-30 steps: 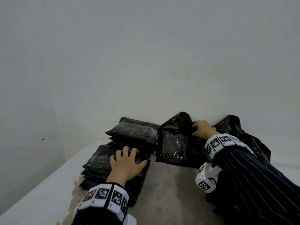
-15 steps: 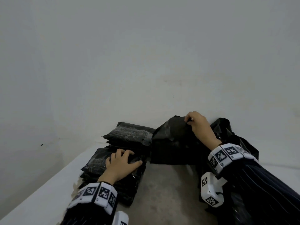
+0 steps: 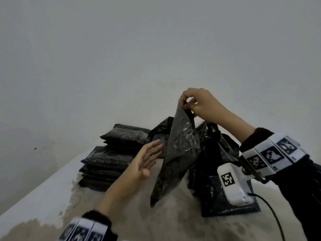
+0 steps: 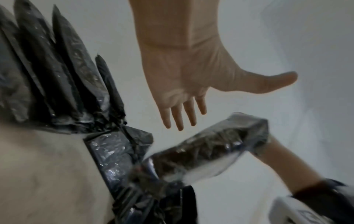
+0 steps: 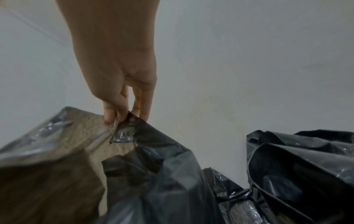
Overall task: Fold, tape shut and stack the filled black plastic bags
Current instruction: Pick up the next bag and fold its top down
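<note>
Your lifted bag (image 3: 175, 153) hangs in front of the loose bags (image 3: 215, 150) at centre frame in the head view, covering much of them, and its contents cannot be made out through the black film. In the left wrist view, motion blur smears that bag across the lower middle, and your right hand (image 3: 199, 103) gripping it is mostly hidden behind it. The left armband (image 3: 83, 230) is blurred and cut off by the bottom edge. The stack (image 3: 106, 162) at left shows only its edges.
</note>
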